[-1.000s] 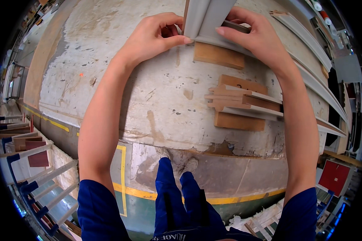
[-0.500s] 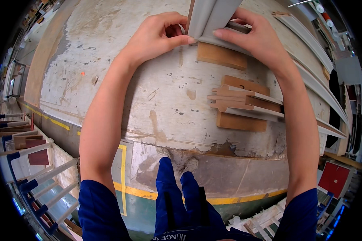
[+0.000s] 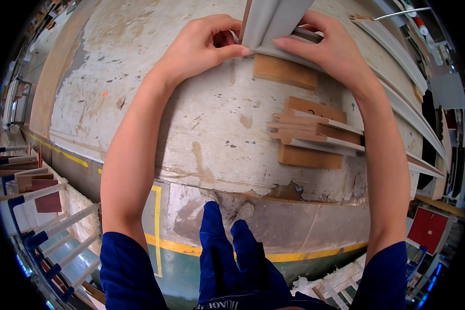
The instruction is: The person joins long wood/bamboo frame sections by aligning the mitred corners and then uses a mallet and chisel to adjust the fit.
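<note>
My left hand point(image 3: 206, 45) is closed on the near left edge of a grey moulded strip point(image 3: 275, 23) at the top of the view, its thumb at the strip's lower end. From the other side my right hand point(image 3: 329, 45) grips the same corner, its thumb pressed against the joint and its fingers curled behind. A second grey strip point(image 3: 305, 61) meets the first there and runs right beneath my right hand. Below this joint lies a wooden block point(image 3: 285, 72). The far ends of both strips are out of sight.
Closer to me, a grooved brown-and-white profile point(image 3: 315, 129) rests across two more wooden blocks point(image 3: 310, 156). Long pale strips point(image 3: 398, 51) lie along the table's right side. The worn white tabletop point(image 3: 206, 134) has a chipped near edge. A rack with blue fittings point(image 3: 51, 237) stands at lower left.
A thin metal rod at the top right has come further into view and lies lower. Both hands hold the same place on the grey strips.
</note>
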A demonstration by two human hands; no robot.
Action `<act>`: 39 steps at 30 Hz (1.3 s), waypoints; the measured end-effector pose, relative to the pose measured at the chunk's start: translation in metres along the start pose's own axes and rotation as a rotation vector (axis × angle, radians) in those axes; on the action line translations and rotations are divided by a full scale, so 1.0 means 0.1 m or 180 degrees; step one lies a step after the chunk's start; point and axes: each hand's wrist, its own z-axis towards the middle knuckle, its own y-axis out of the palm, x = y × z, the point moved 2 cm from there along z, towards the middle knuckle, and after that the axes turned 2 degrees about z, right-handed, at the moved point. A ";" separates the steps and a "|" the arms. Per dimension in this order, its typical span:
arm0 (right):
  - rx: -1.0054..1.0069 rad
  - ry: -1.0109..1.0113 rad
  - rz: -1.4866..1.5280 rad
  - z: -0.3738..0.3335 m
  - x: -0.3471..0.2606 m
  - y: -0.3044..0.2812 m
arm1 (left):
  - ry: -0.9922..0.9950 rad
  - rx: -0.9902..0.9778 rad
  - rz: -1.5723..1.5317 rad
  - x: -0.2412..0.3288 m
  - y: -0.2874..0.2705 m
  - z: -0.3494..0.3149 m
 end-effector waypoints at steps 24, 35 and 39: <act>-0.0163 0.0158 0.1220 -0.05 -0.11 -0.03 | -0.0033 -0.0038 -0.0021 -0.01 0.00 0.00; -0.0154 -0.0017 0.0663 -0.04 -0.10 -0.01 | -0.0062 -0.0050 -0.0043 -0.01 0.00 0.00; -0.0221 0.0036 0.0769 -0.03 -0.08 -0.01 | 0.0003 -0.0061 -0.0060 -0.02 0.00 0.00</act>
